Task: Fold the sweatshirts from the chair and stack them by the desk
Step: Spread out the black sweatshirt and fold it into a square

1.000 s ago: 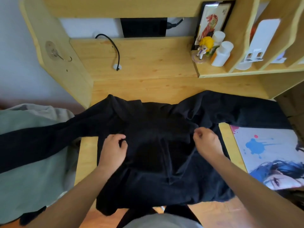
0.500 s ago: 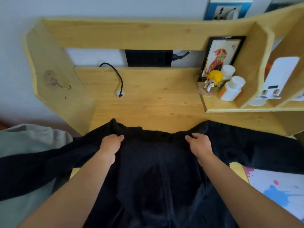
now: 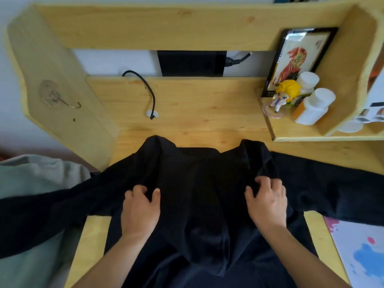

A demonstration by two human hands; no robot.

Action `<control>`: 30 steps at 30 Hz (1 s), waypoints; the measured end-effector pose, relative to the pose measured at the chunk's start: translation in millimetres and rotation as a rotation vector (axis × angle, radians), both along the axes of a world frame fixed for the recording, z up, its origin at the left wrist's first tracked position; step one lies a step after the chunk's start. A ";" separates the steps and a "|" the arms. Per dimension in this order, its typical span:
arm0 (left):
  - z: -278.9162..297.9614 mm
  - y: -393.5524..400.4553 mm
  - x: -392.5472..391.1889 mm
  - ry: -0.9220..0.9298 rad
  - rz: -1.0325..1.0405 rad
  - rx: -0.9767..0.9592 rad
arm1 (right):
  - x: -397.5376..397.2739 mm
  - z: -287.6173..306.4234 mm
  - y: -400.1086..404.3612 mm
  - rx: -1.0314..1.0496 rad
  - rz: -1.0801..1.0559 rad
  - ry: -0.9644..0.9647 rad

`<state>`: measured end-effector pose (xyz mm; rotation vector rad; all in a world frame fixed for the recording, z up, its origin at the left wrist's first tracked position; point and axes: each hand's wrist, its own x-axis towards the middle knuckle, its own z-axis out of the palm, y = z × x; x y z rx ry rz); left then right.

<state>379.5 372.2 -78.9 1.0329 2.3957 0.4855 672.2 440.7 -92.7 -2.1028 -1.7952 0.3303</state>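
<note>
A black sweatshirt [image 3: 199, 194] lies spread on the wooden desk [image 3: 197, 113], collar end toward the back. Its sleeves run out to both sides, the left one draping off the desk over a grey-green sweatshirt [image 3: 37, 183] at the left. My left hand [image 3: 141, 208] lies on the left shoulder area, its fingers and thumb curled into a fold of the black cloth. Over at the right shoulder area, my right hand [image 3: 268, 202] has its bent fingers bunching the cloth there.
A shelf unit at the right holds a framed picture [image 3: 295, 59], a small yellow-haired figure [image 3: 284, 94] and white bottles [image 3: 313, 109]. A black cable [image 3: 149, 94] runs into a desk hole. A printed mat [image 3: 361, 252] lies at the front right. A hook [image 3: 72, 104] hangs on the left panel.
Both hands carried the sweatshirt's upper part toward the back of the desk, then drew back nearer to me. The cloth now lies flatter, and the view has tilted up.
</note>
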 end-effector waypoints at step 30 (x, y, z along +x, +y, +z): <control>-2.9 -9.9 35.4 -0.583 0.049 -0.230 | -6.9 13.5 -5.4 -0.564 -0.397 0.501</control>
